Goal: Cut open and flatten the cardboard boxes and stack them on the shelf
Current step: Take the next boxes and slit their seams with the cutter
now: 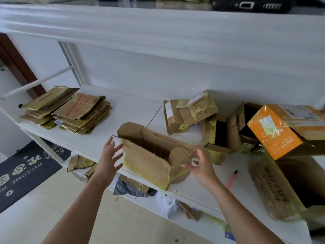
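A stack of flattened boxes [68, 111] already lies far left on the shelf [133, 110], while both hands, left hand [110, 156] and right hand [200, 164], grip open, flank an opened box [151, 152], with several unflattened boxes [228, 131] waiting right.

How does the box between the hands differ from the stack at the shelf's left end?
The box between the hands stands open and hollow with flaps splayed; the stack lies pressed flat in layers. The box is a single piece; the stack holds many. Both are brown cardboard with yellowish tape, on the same white shelf.
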`<state>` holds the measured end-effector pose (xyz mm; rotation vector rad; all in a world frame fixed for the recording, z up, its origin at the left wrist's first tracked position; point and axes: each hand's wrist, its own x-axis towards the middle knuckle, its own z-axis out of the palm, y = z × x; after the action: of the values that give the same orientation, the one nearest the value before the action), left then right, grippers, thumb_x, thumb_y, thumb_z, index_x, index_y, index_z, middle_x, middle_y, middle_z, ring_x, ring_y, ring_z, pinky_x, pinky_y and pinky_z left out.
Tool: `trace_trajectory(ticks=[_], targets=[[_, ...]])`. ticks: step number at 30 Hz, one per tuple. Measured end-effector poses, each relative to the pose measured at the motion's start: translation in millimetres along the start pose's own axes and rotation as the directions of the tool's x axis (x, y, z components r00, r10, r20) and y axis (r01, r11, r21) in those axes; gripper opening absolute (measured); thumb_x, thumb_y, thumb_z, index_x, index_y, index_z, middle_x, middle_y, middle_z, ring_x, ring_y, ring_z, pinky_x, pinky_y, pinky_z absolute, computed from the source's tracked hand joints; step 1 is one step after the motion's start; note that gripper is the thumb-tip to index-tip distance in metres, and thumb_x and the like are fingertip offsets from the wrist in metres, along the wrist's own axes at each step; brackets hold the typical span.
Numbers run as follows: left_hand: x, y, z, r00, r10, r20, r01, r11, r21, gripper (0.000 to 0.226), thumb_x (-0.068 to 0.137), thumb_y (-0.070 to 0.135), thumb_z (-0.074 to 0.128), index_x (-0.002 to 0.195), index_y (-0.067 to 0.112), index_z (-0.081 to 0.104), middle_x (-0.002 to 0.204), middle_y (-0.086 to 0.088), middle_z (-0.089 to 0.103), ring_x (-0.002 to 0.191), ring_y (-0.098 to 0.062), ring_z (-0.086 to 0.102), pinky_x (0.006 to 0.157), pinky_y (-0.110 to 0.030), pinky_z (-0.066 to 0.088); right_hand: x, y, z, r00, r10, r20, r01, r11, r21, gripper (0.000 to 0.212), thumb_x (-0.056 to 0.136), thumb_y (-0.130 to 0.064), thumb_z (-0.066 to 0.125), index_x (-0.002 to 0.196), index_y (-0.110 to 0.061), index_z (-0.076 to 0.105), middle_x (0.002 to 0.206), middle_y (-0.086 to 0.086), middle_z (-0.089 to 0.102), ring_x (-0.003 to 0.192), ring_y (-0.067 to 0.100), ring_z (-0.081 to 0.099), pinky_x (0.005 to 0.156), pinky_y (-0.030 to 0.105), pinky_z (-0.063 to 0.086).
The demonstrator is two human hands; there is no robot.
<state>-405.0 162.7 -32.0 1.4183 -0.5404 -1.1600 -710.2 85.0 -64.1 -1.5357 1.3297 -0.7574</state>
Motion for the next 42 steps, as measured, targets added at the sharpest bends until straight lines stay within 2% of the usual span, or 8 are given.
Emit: trace_trajectory(ticks=[5, 10, 18, 22, 29, 34, 38, 42], targets=[[-6.2, 12.0, 22.1, 0.985, -0.146, -0.094, 0.147, 0.989, 0.009, 0.085, 0.082, 0.056, 0.069, 0.15, 0.042, 0.02, 0.132, -0.011, 0.051, 0.094, -0.034, 0.071, 0.073, -0.044, 0.06, -9.6, -6.8, -5.4, 0.998, 0.027, 0.062, -0.027, 1.0, 0.009, 0.051, 0.09, -0.011, 0.066, 0.104, -0.059, 0.052, 0.102, -0.039, 0.058, 0.105, -0.018, 0.053, 0.071, 0.005, 0.046], [-10.5, 14.8, 40.6, 0.966, -0.251, -0.058, 0.247, 0.966, -0.079, 0.042, 0.096, 0.031, 0.058, 0.132, 0.014, 0.046, 0.122, -0.02, 0.058, 0.083, -0.037, 0.073, 0.061, -0.034, 0.061, -6.8, -25.6, -6.0, 0.989, 0.127, 0.077, -0.14, 0.967, 0.212, 0.035, 0.08, -0.027, 0.062, 0.11, -0.042, 0.055, 0.11, 0.002, 0.066, 0.104, 0.024, 0.065, 0.089, 0.046, 0.056], [-19.9, 3.4, 60.5, 0.982, -0.189, 0.024, 0.189, 0.982, -0.005, 0.028, 0.097, 0.004, 0.045, 0.125, 0.005, 0.05, 0.095, -0.013, 0.059, 0.076, -0.025, 0.071, 0.062, -0.028, 0.058, -12.4, -51.0, 26.7, 0.945, 0.18, -0.275, -0.112, 0.963, 0.245, 0.108, 0.069, -0.034, 0.089, 0.15, -0.022, 0.018, 0.152, 0.005, 0.026, 0.136, 0.027, 0.037, 0.108, 0.043, 0.043], [-25.1, -1.5, 70.2, 0.979, -0.195, 0.061, 0.198, 0.979, -0.048, 0.022, 0.098, 0.001, 0.042, 0.117, 0.007, 0.052, 0.095, -0.015, 0.057, 0.07, -0.023, 0.073, 0.063, -0.031, 0.059, -14.3, -58.8, 39.6, 0.931, 0.151, -0.332, -0.105, 0.983, 0.153, 0.112, 0.067, -0.021, 0.091, 0.15, -0.024, 0.016, 0.154, 0.01, 0.023, 0.137, 0.033, 0.032, 0.1, 0.04, 0.044], [-27.0, -5.8, 59.3, 0.974, -0.221, 0.046, 0.225, 0.952, -0.205, 0.016, 0.099, 0.002, 0.043, 0.11, 0.008, 0.054, 0.08, -0.015, 0.069, 0.072, -0.029, 0.073, 0.06, -0.035, 0.06, -21.0, -63.6, 18.9, 0.992, 0.018, 0.122, -0.042, 0.979, 0.2, 0.051, 0.093, -0.021, 0.058, 0.14, -0.031, 0.042, 0.117, -0.005, 0.062, 0.08, -0.006, 0.061, 0.069, 0.011, 0.05], [-30.3, -4.4, 68.3, 0.97, -0.193, 0.146, 0.228, 0.928, -0.293, 0.026, 0.092, 0.0, 0.04, 0.111, 0.0, 0.057, 0.091, -0.017, 0.065, 0.072, -0.039, 0.071, 0.062, -0.04, 0.06, -34.4, -59.5, 23.5, 0.813, -0.022, 0.582, 0.031, 0.999, -0.006, 0.08, 0.082, -0.054, 0.072, 0.15, -0.044, 0.03, 0.147, -0.028, 0.032, 0.129, -0.008, 0.038, 0.103, 0.012, 0.037], [-32.4, 5.6, 68.6, 0.962, -0.218, 0.166, 0.257, 0.927, -0.272, 0.029, 0.09, 0.02, 0.048, 0.109, 0.001, 0.06, 0.092, -0.018, 0.061, 0.074, -0.044, 0.069, 0.065, -0.043, 0.058, -43.6, -53.6, 34.6, 0.781, -0.061, 0.622, 0.214, 0.961, -0.173, 0.101, 0.081, -0.026, 0.079, 0.156, -0.039, 0.012, 0.16, -0.027, 0.004, 0.144, -0.001, 0.021, 0.113, 0.018, 0.03], [-29.0, 4.8, 59.0, 0.971, -0.204, 0.12, 0.223, 0.961, -0.166, 0.039, 0.095, 0.042, 0.059, 0.118, 0.01, 0.06, 0.103, -0.018, 0.066, 0.087, -0.036, 0.071, 0.073, -0.038, 0.059, -43.1, -62.7, 29.9, 0.787, -0.035, 0.616, 0.271, 0.917, -0.293, 0.095, 0.083, -0.003, 0.06, 0.155, -0.043, 0.014, 0.16, -0.023, 0.015, 0.141, 0.014, 0.035, 0.11, 0.031, 0.04]])
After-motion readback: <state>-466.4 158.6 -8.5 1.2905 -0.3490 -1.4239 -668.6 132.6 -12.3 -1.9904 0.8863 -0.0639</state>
